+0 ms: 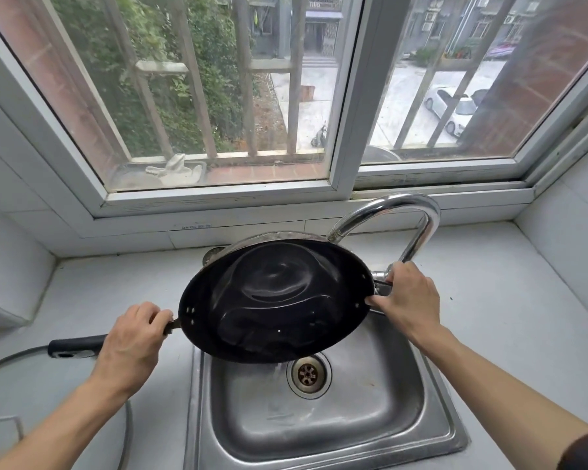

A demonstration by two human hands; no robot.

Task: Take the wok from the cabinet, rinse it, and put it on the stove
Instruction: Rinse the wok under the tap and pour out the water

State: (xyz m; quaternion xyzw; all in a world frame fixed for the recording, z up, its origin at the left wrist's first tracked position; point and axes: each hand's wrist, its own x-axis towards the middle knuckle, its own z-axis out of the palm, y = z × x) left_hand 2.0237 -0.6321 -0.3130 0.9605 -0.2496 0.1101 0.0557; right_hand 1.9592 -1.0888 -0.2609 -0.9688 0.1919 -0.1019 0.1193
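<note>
A black wok (275, 300) is held tilted toward me over the steel sink (404, 418), with water swirling inside and spilling off its lower rim near the drain (308, 374). My left hand (133, 344) grips its long black handle (75, 347) close to the bowl. My right hand (408, 300) holds the small loop handle on the wok's right rim. The chrome faucet (418, 218) arches behind the wok, its spout hidden by the bowl.
A white counter (506, 317) surrounds the sink, with tiled walls at both sides. A barred window (286, 96) stands right behind the faucet. A grey hose or cable (11, 359) curves along the counter at the left.
</note>
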